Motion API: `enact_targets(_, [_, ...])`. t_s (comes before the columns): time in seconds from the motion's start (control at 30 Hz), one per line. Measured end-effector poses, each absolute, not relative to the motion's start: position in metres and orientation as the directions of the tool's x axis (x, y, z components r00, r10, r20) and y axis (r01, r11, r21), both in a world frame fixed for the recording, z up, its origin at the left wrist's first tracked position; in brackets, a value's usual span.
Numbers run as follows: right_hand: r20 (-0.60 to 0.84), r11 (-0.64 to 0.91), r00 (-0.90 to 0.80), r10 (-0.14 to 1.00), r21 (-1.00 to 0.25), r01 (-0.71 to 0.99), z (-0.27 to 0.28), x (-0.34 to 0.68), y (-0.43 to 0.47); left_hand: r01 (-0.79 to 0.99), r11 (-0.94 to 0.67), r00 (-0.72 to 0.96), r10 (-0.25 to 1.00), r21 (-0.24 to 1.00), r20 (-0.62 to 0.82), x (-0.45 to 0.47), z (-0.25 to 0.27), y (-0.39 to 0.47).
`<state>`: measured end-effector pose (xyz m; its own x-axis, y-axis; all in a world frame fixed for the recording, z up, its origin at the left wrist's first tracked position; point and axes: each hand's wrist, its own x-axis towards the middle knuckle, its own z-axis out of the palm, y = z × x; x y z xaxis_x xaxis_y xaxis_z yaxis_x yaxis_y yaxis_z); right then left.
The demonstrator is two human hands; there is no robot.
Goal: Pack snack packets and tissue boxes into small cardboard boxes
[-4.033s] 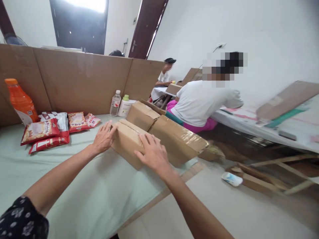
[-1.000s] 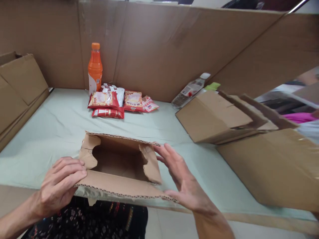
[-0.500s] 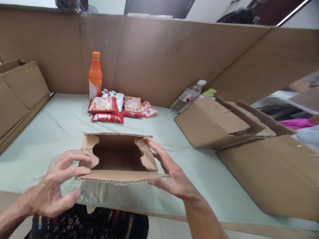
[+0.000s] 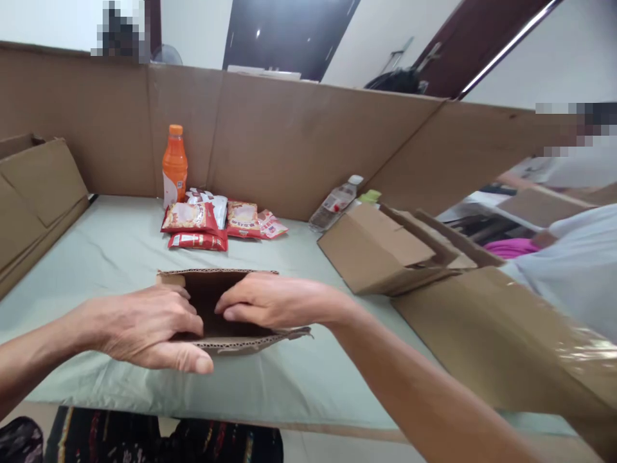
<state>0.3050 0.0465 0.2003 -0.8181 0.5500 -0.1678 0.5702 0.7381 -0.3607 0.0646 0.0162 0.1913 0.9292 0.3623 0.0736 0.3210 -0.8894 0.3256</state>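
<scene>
A small cardboard box [image 4: 241, 342] stands open-topped in front of me, its dark inside facing up. My left hand [image 4: 149, 325] lies over its left end, fingers bent into the opening and thumb in front of the near wall. From the right, my right hand [image 4: 270, 299] reaches across the other end, fingertips inside the opening and slightly apart. I see nothing between those fingers. The hands cover most of both side flaps.
Behind the box lie several red snack packets [image 4: 190, 218] and an upright orange bottle [image 4: 175, 168]. A clear bottle [image 4: 336, 204] leans at the right beside open cartons [image 4: 376, 247]. Another carton [image 4: 41, 193] stands left. A cardboard partition [image 4: 299, 141] closes the back; a person's sleeve [image 4: 573, 263] shows right.
Both hands have moved inward over the box opening, the right one from its outer right side. The view has shifted, so the surroundings on the right sit further left.
</scene>
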Motion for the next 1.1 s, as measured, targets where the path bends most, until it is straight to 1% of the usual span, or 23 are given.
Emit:
enact_targets(0.03, [-0.244, 0.757, -0.802, 0.545, -0.269, 0.596, 0.199, 0.297, 0.046, 0.341, -0.893, 0.928, 0.37, 0.293, 0.048, 0.062, 0.192, 0.013])
enact_targets(0.07, [-0.297, 0.767, -0.775, 0.557, -0.175, 0.618, 0.197, 0.293, 0.044, 0.383, -0.895, 0.912, 0.406, 0.227, 0.061, 0.059, 0.193, 0.009])
enact_targets(0.1, [-0.307, 0.766, -0.748, 0.588, -0.085, 0.637, 0.195, 0.293, 0.04, 0.419, -0.894, 0.897, 0.434, 0.159, 0.079, 0.056, 0.194, 0.005])
enact_targets(0.17, [-0.188, 0.73, -0.711, 0.677, 0.048, 0.682, 0.192, 0.305, 0.033, 0.476, -0.877, 0.868, 0.479, 0.057, 0.131, 0.047, 0.192, -0.004])
enact_targets(0.2, [-0.117, 0.704, -0.695, 0.71, 0.079, 0.706, 0.189, 0.316, 0.03, 0.5, -0.866, 0.852, 0.497, 0.029, 0.162, 0.043, 0.189, -0.008])
enact_targets(0.27, [-0.016, 0.654, -0.655, 0.755, 0.083, 0.752, 0.182, 0.344, 0.026, 0.535, -0.845, 0.822, 0.523, 0.009, 0.225, 0.035, 0.179, -0.017])
enact_targets(0.33, [0.027, 0.616, -0.616, 0.787, 0.014, 0.788, 0.168, 0.373, 0.024, 0.569, -0.822, 0.786, 0.546, 0.006, 0.292, 0.025, 0.162, -0.024])
enact_targets(0.37, [0.055, 0.593, -0.591, 0.805, -0.051, 0.804, 0.159, 0.384, 0.022, 0.59, -0.808, 0.762, 0.558, 0.004, 0.33, 0.021, 0.153, -0.027])
enact_targets(0.43, [0.128, 0.528, -0.512, 0.849, -0.229, 0.818, 0.137, 0.398, 0.017, 0.623, -0.782, 0.718, 0.566, -0.012, 0.405, 0.013, 0.133, -0.031])
enact_targets(0.5, [0.182, 0.451, -0.414, 0.892, -0.416, 0.79, 0.115, 0.401, 0.012, 0.641, -0.767, 0.694, 0.561, -0.031, 0.451, 0.006, 0.115, -0.033])
enact_targets(0.57, [0.203, 0.386, -0.33, 0.922, -0.563, 0.731, 0.097, 0.395, 0.007, 0.651, -0.759, 0.676, 0.561, -0.031, 0.479, 0.002, 0.103, -0.034])
enact_targets(0.6, [0.214, 0.361, -0.292, 0.932, -0.615, 0.701, 0.09, 0.392, 0.005, 0.655, -0.756, 0.664, 0.561, -0.021, 0.494, 0.001, 0.099, -0.033])
enact_targets(0.67, [0.231, 0.324, -0.227, 0.946, -0.683, 0.654, 0.084, 0.388, 0.003, 0.654, -0.756, 0.639, 0.558, 0.008, 0.529, 0.001, 0.094, -0.032])
enact_targets(0.73, [0.206, 0.298, -0.218, 0.954, -0.723, 0.623, 0.086, 0.394, 0.005, 0.64, -0.767, 0.624, 0.556, 0.048, 0.55, 0.001, 0.093, -0.031])
enact_targets(0.8, [0.121, 0.266, -0.27, 0.955, -0.753, 0.602, 0.095, 0.409, 0.013, 0.627, -0.773, 0.615, 0.568, 0.098, 0.547, 0.0, 0.092, -0.031])
enact_targets(0.87, [0.048, 0.198, -0.26, 0.964, -0.783, 0.59, 0.106, 0.424, 0.031, 0.613, -0.778, 0.604, 0.575, 0.138, 0.552, 0.001, 0.09, -0.03])
enact_targets(0.93, [0.049, 0.122, -0.147, 0.988, -0.834, 0.538, 0.115, 0.429, 0.058, 0.601, -0.782, 0.589, 0.571, 0.163, 0.572, 0.001, 0.088, -0.03])
enact_targets(1.0, [0.042, 0.049, -0.025, 0.999, -0.9, 0.433, 0.117, 0.42, 0.094, 0.595, -0.782, 0.568, 0.571, 0.183, 0.593, 0.003, 0.086, -0.03])
enact_targets(1.07, [-0.021, -0.02, 0.001, 1.0, -0.935, 0.353, 0.112, 0.396, 0.134, 0.594, -0.78, 0.558, 0.577, 0.198, 0.596, 0.005, 0.083, -0.03])
enact_targets(1.1, [-0.061, -0.055, -0.005, 0.998, -0.938, 0.343, 0.108, 0.381, 0.154, 0.595, -0.778, 0.555, 0.58, 0.204, 0.596, 0.006, 0.082, -0.03])
